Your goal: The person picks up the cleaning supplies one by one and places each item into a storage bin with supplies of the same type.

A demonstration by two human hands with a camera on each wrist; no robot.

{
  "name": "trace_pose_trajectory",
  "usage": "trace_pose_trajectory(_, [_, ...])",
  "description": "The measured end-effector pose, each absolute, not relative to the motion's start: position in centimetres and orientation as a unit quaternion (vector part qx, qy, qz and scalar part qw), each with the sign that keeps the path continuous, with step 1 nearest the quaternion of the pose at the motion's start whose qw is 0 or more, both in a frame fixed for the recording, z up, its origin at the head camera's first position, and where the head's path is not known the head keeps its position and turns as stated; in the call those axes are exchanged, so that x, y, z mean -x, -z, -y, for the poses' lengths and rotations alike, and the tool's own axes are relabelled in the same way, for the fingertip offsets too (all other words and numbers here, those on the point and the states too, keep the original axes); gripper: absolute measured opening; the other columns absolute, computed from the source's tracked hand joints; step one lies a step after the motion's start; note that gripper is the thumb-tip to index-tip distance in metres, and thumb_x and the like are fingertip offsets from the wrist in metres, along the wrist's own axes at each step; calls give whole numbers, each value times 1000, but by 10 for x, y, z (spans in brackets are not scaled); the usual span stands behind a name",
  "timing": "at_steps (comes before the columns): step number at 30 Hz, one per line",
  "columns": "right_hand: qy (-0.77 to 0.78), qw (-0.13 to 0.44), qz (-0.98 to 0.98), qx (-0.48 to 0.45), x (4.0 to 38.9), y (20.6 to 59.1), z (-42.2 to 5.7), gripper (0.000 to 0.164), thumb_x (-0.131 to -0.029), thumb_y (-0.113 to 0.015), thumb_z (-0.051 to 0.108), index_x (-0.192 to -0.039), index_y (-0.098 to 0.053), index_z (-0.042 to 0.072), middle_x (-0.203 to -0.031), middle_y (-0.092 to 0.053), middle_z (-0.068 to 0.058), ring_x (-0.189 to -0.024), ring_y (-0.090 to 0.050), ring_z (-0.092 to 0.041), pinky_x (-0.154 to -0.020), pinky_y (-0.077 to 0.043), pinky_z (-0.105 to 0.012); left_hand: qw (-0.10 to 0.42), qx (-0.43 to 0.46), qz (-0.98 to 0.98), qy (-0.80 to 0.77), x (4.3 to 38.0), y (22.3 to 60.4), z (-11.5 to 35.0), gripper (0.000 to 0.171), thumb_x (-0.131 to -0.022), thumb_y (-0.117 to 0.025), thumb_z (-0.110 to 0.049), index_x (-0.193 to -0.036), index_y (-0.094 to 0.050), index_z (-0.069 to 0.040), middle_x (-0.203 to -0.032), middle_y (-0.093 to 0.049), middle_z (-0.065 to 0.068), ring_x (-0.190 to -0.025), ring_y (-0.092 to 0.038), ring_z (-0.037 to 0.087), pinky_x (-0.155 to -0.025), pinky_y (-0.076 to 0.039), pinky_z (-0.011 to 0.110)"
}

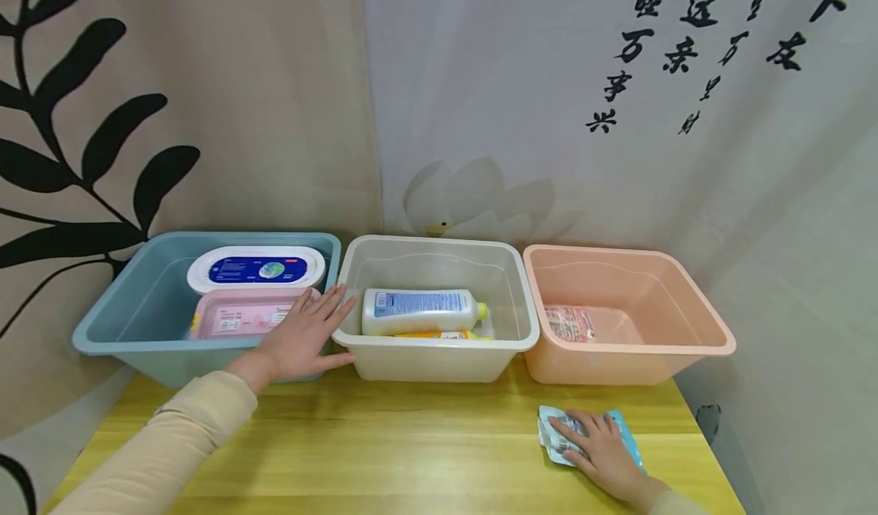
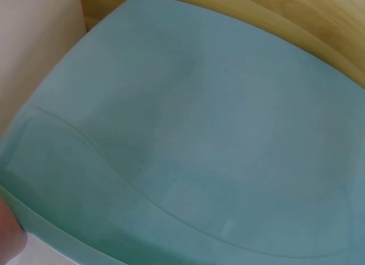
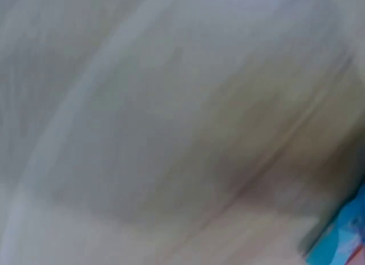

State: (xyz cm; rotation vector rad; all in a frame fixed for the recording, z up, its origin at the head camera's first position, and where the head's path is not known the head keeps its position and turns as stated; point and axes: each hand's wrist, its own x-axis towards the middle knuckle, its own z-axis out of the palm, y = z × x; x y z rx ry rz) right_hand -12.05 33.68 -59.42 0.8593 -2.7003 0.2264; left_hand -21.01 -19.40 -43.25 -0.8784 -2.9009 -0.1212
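Note:
My left hand point(image 1: 305, 340) spreads its fingers over the neighbouring rims of the blue bin point(image 1: 165, 345) and the off-white bin point(image 1: 432, 363). In the left wrist view, the blue bin's wall point(image 2: 228, 117) fills most of the picture, with a bit of finger at the lower left edge. On the table's right part, my right hand point(image 1: 604, 454) rests on a light-blue plastic packet point(image 1: 551, 439), fingers extended across its top. That packet's underside is hidden. The right wrist view is badly blurred, with a corner of blue packaging point(image 3: 336, 239) at its lower right.
The blue bin holds a white oval-lidded tub point(image 1: 199, 271) and a pink pack point(image 1: 233, 302). A white bottle point(image 1: 418, 321) and a yellow-orange tube point(image 1: 439, 335) lie in the off-white bin. Inside the peach bin point(image 1: 631, 366) is a pink-and-white packet point(image 1: 569, 323). Curtains hang behind the wooden table point(image 1: 384, 446).

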Motion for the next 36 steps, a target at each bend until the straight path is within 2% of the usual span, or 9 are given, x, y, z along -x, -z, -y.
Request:
trace_pose_trajectory(4, [-69,139,935,-319,125,596,-343,50,-87,-58,42,-136,-49,33,-121,-54,-6,-108,-50,-23,-84,-34,-52,51,287,956,42,210,432,194,91,-82,-58,-60,-149,-22,-9,-155,-18,19,-143,-18,37,-114,-7,58])
trace_pose_trajectory(13, [-57,185,924,-329,124,597,-341,39,-92,-51,41,-130,-56,32,-98,-50,4,-88,-42,-11,-73,-34,-34,54,291,954,40,210,432,194,90,-82,-58,-59,-149,-23,-9,-155,-19,19,-142,-20,37,-114,-8,58])
trace_pose_trajectory(17, [-78,211,922,-316,123,597,-340,36,-92,-53,37,-126,-60,26,-98,-52,2,-86,-43,-10,-70,-36,-33,53,291,954,43,209,432,194,90,-83,-58,-59,-149,-24,-8,-155,-19,19,-142,-19,37,-114,-8,58])
trace_pose_trajectory(20, [-81,222,918,-318,124,594,-340,36,-92,-54,35,-125,-61,24,-106,-57,0,-88,-47,-12,-69,-39,-34,53,288,955,41,209,432,194,90,-83,-58,-59,-149,-24,-9,-155,-19,19,-142,-19,37,-114,-8,58])
trace_pose_trajectory(27, [-76,205,924,-314,122,589,-337,39,-89,-59,32,-127,-59,26,-119,-60,-6,-93,-53,-18,-72,-43,-38,52,284,957,36,209,431,194,90,-83,-58,-59,-149,-24,-8,-155,-19,19,-143,-19,36,-114,-8,57])
trace_pose_trajectory(31, [-74,190,930,-307,117,592,-336,40,-88,-60,33,-128,-59,28,-118,-58,-10,-97,-57,-25,-72,-43,-40,50,285,957,37,209,432,194,90,-83,-57,-59,-149,-23,-8,-155,-19,19,-143,-18,37,-114,-8,57])
trace_pose_trajectory(36, [-67,197,928,-309,118,594,-338,37,-90,-58,33,-126,-60,26,-112,-57,-10,-95,-57,-23,-72,-44,-39,49,286,956,40,210,434,194,90,-83,-57,-59,-149,-22,-9,-155,-18,18,-143,-17,36,-115,-7,57])
